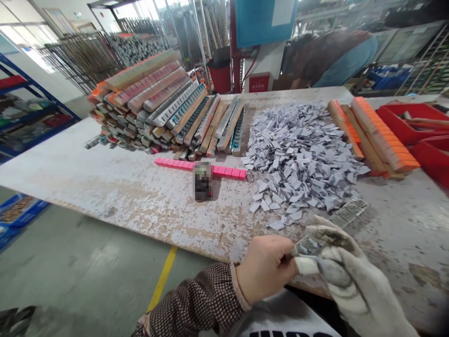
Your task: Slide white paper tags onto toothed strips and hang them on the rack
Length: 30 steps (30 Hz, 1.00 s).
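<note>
Head view: report positions left to right, with the heap of white slips (298, 150) as landmark. What lies to its left?

– Well left of the heap: a stack of segmented bars (147, 107). Left and slightly nearer: a pink segmented strip (229, 172), its right end just beside the slips.

– State of the hands?

– Left hand (268, 269): bare, on the near side of the heap, fingers closed in a narrow pinch on the end of a pale strip (307, 266). Silvery piece (310, 245): also on the near side, between the hands. Right hand (365, 276): gloved, near side and to the right, fingers curled around the silvery piece. Whether strip and piece are joined cannot be told.

– And right of the heap?

– Orange-faced bars (384, 133) beside it, then red bins (435, 159).

– Handling guidance?

– Judged from this posture: brace the piece with the gloved fingers, keep the bare pinch short, apply slow, even force. Glove fabric could catch in the pinch; keep it clear.
</note>
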Available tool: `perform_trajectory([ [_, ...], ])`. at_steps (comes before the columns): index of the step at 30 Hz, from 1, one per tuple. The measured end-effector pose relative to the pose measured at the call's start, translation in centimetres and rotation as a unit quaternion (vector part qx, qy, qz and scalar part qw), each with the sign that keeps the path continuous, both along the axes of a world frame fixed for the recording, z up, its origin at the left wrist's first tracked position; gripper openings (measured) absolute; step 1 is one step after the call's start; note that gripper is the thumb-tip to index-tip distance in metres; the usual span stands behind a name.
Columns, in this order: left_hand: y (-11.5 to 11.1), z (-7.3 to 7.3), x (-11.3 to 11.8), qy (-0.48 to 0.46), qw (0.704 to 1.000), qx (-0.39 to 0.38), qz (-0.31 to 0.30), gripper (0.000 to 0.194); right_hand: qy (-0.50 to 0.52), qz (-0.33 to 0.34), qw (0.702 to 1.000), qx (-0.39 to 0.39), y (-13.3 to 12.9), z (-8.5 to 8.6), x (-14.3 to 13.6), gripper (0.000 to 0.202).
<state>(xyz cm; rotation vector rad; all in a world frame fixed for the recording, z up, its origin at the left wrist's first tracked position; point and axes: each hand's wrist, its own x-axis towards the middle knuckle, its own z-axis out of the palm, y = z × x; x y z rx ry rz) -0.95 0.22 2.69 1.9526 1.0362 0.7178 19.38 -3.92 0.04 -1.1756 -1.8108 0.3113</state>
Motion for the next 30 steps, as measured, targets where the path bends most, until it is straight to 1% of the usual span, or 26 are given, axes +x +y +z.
perform_trajectory([
  [1, -0.1, -0.2, 0.0, 0.025, 0.999, 0.022, -0.002, 0.037, 0.019, 0.018, 1.0, -0.014, 0.0, 0.1, -0.4, 0.014],
  [3, -0.3, -0.3, -0.1, 0.052, 0.996, 0.051, -0.044, 0.027, 0.051, 0.024, 0.998, -0.02, 0.2, 0.0, -0.9, 0.014],
  [6, -0.8, -0.3, -0.2, 0.044, 0.992, 0.07, -0.098, 0.02, 0.076, 0.037, 0.996, -0.04, 0.6, -0.5, -1.2, 0.027],
  [9, -0.8, -0.6, 0.0, 0.032, 0.99, 0.091, -0.106, 0.021, 0.092, 0.035, 0.993, -0.064, 0.6, -0.7, -1.3, 0.045],
  [12, -0.4, -1.0, 0.2, 0.054, 0.988, 0.099, -0.106, 0.023, 0.104, 0.027, 0.99, -0.087, 0.6, -0.2, -0.8, 0.042],
  [13, -0.2, -1.0, 0.2, 0.068, 0.987, 0.1, -0.104, 0.022, 0.098, 0.015, 0.991, -0.086, 0.7, -0.1, -0.4, 0.041],
  [15, 0.1, -1.0, -0.1, 0.089, 0.987, 0.092, -0.094, 0.026, 0.067, -0.023, 0.995, -0.065, 1.3, -0.1, 0.8, 0.039],
  [18, 0.2, -0.6, -1.1, 0.104, 0.989, 0.059, -0.089, 0.046, -0.007, -0.079, 0.997, -0.02, 2.4, -0.8, 3.5, 0.034],
  [20, 0.1, -0.5, -1.8, 0.12, 0.987, 0.032, -0.098, 0.05, -0.056, -0.093, 0.994, -0.006, 2.8, -1.5, 5.2, 0.017],
  [21, 0.1, -0.6, -2.0, 0.13, 0.986, 0.019, -0.105, 0.049, -0.088, -0.096, 0.991, -0.001, 2.9, -1.9, 5.8, 0.013],
  [22, 0.0, -0.7, -2.2, 0.138, 0.984, 0.006, -0.112, 0.049, -0.121, -0.095, 0.988, 0.004, 2.9, -2.1, 6.2, 0.016],
  [23, -0.1, -0.8, -2.4, 0.143, 0.982, -0.005, -0.12, 0.047, -0.153, -0.093, 0.984, 0.011, 3.0, -2.3, 6.4, 0.018],
  [25, -0.2, -1.1, -2.4, 0.148, 0.98, -0.02, -0.131, 0.043, -0.205, -0.088, 0.974, 0.031, 3.1, -2.4, 6.3, 0.018],
  [28, -0.3, -1.5, -2.3, 0.148, 0.979, -0.031, -0.136, 0.037, -0.246, -0.082, 0.964, 0.058, 3.6, -2.0, 5.6, 0.012],
  [30, -0.3, -1.6, -2.2, 0.14, 0.98, -0.037, -0.135, 0.036, -0.273, -0.067, 0.958, 0.063, 4.0, -1.5, 5.3, 0.011],
])
